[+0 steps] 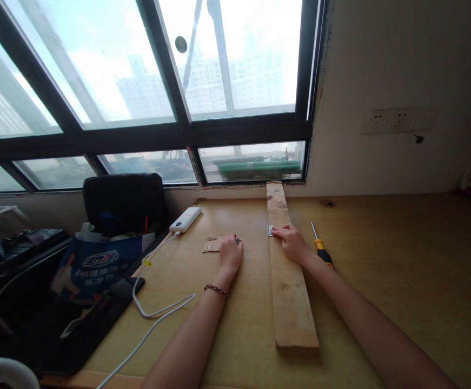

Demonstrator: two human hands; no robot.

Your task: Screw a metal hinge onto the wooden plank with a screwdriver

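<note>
Your worktop is a yellowish wood-look surface, pushed up beneath a dark-framed window and a plain wall with a socket panel. Pale daylight comes in past hazy tower blocks; green rolls or pipes lie outside the low pane. To your left stand a black chair and a blue bag.

The wooden board lies flat, running away from you toward the window. Partway up its left edge sits a small metal piece; your right hand has its fingertips on it, though whether that grip pinches or only presses, you can't tell from here. Your left hand rests with curled fingers on the right end of a cardboard scrap, its grip hidden, so its hold is unclear. A yellow-and-black screwdriver lies right of the board, beside your right forearm. Near the worktop's left edge, a white device trails a white cable.
</note>
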